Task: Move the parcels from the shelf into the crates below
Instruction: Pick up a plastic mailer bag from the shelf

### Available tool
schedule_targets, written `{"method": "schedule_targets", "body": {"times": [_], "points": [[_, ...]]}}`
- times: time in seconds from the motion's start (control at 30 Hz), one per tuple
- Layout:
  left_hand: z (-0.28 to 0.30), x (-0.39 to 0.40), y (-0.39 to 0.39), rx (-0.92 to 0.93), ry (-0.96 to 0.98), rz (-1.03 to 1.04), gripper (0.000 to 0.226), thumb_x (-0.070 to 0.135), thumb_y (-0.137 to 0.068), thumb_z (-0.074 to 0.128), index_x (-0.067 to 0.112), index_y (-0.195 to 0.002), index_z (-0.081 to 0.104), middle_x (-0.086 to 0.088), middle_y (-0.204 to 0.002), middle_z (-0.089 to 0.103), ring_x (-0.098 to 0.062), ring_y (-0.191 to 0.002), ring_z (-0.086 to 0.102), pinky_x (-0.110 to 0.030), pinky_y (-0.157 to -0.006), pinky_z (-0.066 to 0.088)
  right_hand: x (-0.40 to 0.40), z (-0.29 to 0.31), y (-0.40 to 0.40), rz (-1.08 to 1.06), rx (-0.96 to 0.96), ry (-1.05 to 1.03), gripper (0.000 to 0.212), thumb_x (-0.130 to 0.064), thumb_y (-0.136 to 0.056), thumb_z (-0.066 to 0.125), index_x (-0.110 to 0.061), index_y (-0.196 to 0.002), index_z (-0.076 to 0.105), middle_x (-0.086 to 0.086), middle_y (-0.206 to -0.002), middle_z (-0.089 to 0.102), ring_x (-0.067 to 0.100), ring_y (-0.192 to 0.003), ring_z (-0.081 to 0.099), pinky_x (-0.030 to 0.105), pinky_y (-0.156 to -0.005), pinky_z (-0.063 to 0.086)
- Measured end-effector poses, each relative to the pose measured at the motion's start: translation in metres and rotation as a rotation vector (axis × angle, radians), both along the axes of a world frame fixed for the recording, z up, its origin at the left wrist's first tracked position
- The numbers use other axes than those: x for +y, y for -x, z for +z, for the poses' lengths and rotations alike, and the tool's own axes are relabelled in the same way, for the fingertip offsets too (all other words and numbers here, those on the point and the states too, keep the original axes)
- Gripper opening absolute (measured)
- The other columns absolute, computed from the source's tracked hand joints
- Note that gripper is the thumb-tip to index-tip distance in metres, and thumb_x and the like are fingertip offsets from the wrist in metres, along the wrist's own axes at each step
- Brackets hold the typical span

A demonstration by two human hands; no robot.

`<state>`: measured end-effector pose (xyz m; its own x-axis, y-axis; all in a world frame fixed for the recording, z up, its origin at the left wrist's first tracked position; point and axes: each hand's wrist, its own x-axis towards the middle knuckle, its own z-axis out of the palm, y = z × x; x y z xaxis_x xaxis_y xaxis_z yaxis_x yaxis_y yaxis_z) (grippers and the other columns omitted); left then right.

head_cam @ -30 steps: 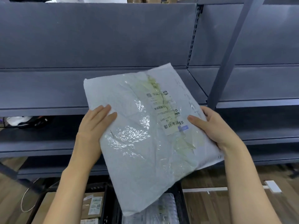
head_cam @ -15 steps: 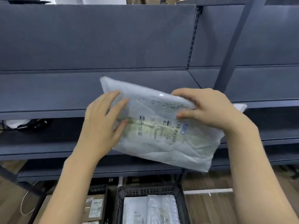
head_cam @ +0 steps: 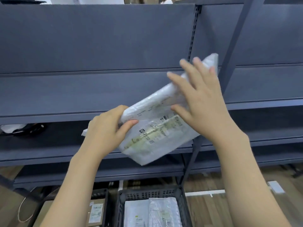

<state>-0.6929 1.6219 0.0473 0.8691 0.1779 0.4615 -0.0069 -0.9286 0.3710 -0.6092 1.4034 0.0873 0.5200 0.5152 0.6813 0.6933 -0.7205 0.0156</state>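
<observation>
Risk: parcel (head_cam: 157,128) mid-air at shelf (head_cam: 65,95) height, 12 o'clock of crate (head_cam: 147,194), left hand (head_cam: 106,128) pinching its corner, right hand (head_cam: 201,99) flat with fingers spread, so slick poly may slip and miss.

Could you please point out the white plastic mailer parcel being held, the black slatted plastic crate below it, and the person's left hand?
White plastic mailer parcel (head_cam: 157,136): head view, on its printed label face.
Black slatted plastic crate (head_cam: 147,194): head view, on its far rim wall.
Left hand (head_cam: 106,130): head view, on the back of the hand.
</observation>
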Motion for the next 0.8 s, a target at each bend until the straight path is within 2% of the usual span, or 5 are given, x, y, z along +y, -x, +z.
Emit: {"method": "schedule_targets", "body": {"times": [0.13, 0.3, 0.47, 0.7, 0.8], "points": [[-0.017, 0.009, 0.012, 0.014, 0.379, 0.030, 0.024, 0.052, -0.084, 0.060, 0.031, -0.097, 0.060, 0.015, -0.082, 0.064, -0.007, -0.079, 0.061, -0.027, -0.069, 0.048, -0.015, -0.031, 0.005, -0.042, 0.223, -0.097, 0.093, -0.032, -0.084, 0.069, -0.021, -0.152, 0.007, 0.015, -0.158, -0.008, 0.029, -0.146, -0.008, 0.047, -0.117, 0.003], [-0.030, 0.008, 0.025, -0.030, 0.678, 0.009, 0.012, 0.031, -0.088, 0.060, 0.042, -0.092, 0.057, 0.017, -0.092, 0.065, 0.015, -0.078, 0.058, -0.004, -0.059, 0.042, -0.025, -0.091, 0.014, -0.088, 0.653, -0.372, 0.117, -0.059, -0.072, 0.065, -0.035, -0.140, -0.028, -0.003, -0.153, -0.030, 0.002, -0.137, -0.029, 0.030, -0.113, -0.009], [-0.037, 0.008, 0.031, -0.064, 0.817, 0.009, 0.018, 0.043, -0.082, 0.058, 0.039, -0.099, 0.058, 0.012, -0.099, 0.067, 0.001, -0.089, 0.063, -0.027, -0.074, 0.051, -0.034, -0.114, 0.019, -0.002, 1.051, -0.467, 0.133, -0.054, -0.065, 0.077, -0.042, -0.137, -0.033, -0.034, -0.144, -0.018, -0.004, -0.141, -0.003, 0.038, -0.120, 0.010], [-0.039, -0.002, 0.033, -0.089, 0.544, 0.011, 0.081, 0.034, -0.082, 0.065, 0.030, -0.147, 0.018, 0.024, -0.138, 0.033, 0.019, -0.117, 0.033, -0.012, -0.096, 0.031, -0.035, -0.100, 0.019, -0.046, 0.876, -0.466, 0.132, -0.041, -0.066, 0.082, -0.035, -0.145, -0.024, -0.014, -0.153, 0.006, 0.008, -0.141, 0.010, 0.037, -0.118, 0.015], [-0.041, -0.013, 0.032, -0.005, 0.451, 0.031, 0.113, 0.036, -0.075, 0.074, 0.027, -0.148, -0.012, 0.017, -0.131, 0.021, 0.020, -0.107, 0.020, -0.016, -0.095, 0.025, -0.038, -0.093, 0.018, -0.048, 0.824, -0.431, 0.130, -0.039, -0.067, 0.082, -0.041, -0.138, -0.027, -0.007, -0.152, 0.008, 0.011, -0.141, 0.011, 0.036, -0.117, 0.014]]}}
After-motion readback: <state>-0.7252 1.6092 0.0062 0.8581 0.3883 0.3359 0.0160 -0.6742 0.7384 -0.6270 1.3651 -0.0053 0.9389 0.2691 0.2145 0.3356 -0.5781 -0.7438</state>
